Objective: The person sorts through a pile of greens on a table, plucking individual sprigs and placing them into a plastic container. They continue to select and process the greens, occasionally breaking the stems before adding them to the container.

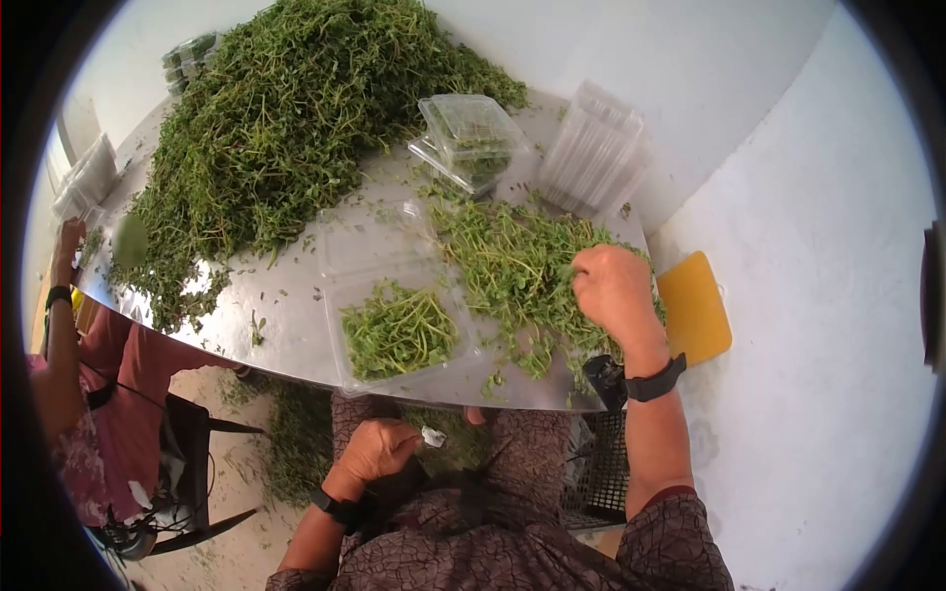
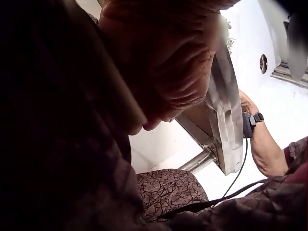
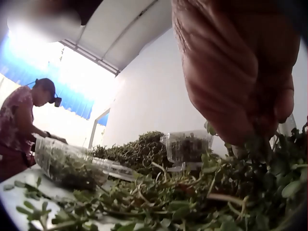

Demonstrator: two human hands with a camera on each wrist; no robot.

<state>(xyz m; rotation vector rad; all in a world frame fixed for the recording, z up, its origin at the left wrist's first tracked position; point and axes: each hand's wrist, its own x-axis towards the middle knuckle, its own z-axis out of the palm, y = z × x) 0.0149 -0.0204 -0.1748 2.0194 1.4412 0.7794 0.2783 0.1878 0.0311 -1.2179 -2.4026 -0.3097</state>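
My right hand [image 1: 619, 295] is down in a loose spread of purslane sprigs [image 1: 512, 261], fingers curled around some stems. In the right wrist view, the fingertips of that hand [image 3: 236, 72] sink among the leaves. An opened clear plastic clamshell box [image 1: 335, 340] lies left of the spread, its base partly filled with purslane [image 1: 399, 333] and its lid folded back. Below the table edge, my left hand [image 1: 379, 451] hovers over my lap, thumb and fingers curled together at a small white piece [image 1: 434, 436].
A big purslane heap [image 1: 286, 128] covers the back of the metal table [image 1: 286, 335]. Filled boxes [image 1: 471, 138] and a stack of nested empty boxes [image 1: 594, 148] stand behind. A yellow board [image 1: 695, 307] is at right. Another person [image 3: 29, 110] works at left.
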